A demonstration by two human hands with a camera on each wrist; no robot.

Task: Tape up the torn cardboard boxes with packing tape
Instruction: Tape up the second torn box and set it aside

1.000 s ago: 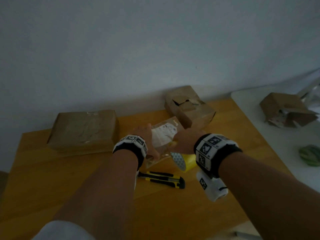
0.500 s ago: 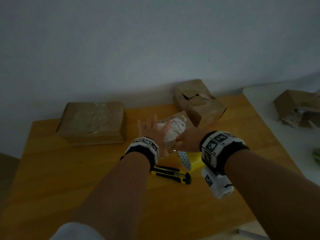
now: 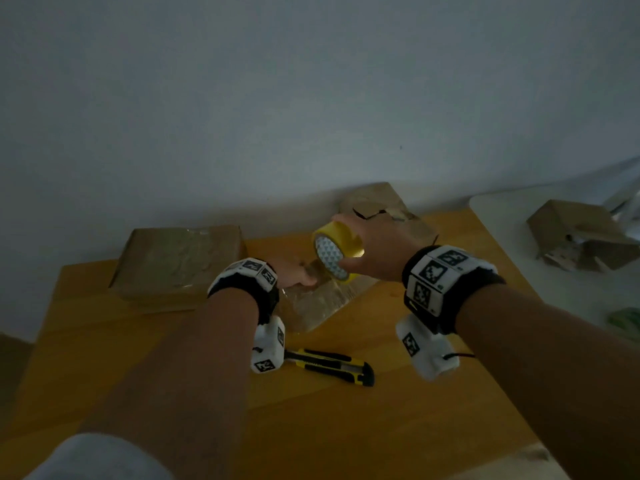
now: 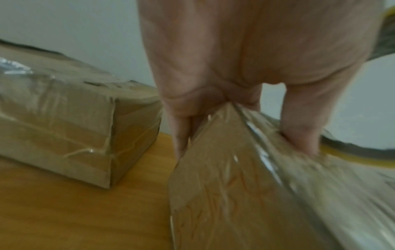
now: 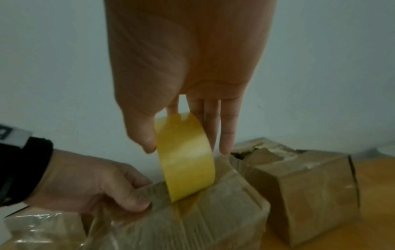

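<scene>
My left hand point(image 3: 297, 274) grips the upper corner of a small tape-wrapped cardboard box point(image 3: 318, 303) tipped up on the wooden table point(image 3: 346, 427). In the left wrist view the fingers point(image 4: 183, 135) curl over the box point(image 4: 224, 186). My right hand point(image 3: 370, 251) holds a yellow packing tape roll point(image 3: 334, 252) just above that box. The right wrist view shows the tape roll point(image 5: 186, 152) pinched between thumb and fingers, its lower edge meeting the box point(image 5: 203, 219). A torn box point(image 3: 391, 216) stands behind it by the wall.
A flat taped box point(image 3: 180, 261) lies at the back left of the table. A yellow and black utility knife point(image 3: 332, 365) lies near my wrists. On the white table point(image 3: 519, 271) to the right sit another torn box point(image 3: 581, 237) and a green object point(image 3: 627, 323).
My right hand has lifted the tape roll from beside the box to above it. My left hand went from lying flat on the box to gripping its corner, and the box has tipped up.
</scene>
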